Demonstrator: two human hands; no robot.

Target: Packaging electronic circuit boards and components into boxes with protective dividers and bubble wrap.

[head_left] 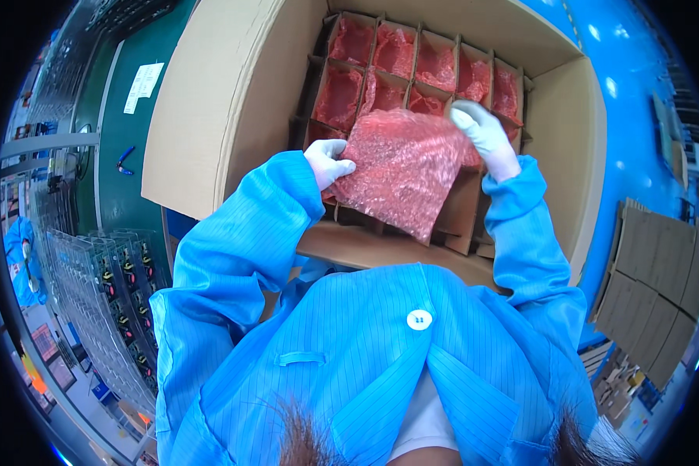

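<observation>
1. Racks of clear trays stand at the near left, dark parts with yellow and red bits in their slots.
2. Far left, a white paper label lies on the green bench, a blue tool near it.
3. The left hand, white-gloved, pinches the left edge of a pink bubble bag.
4. The bag hangs tilted over the open carton, above its card dividers; far cells hold more pink bags.
5. The right hand grips the bag's top right corner.
6. Flat brown cardboard sheets are stacked at the right.
</observation>
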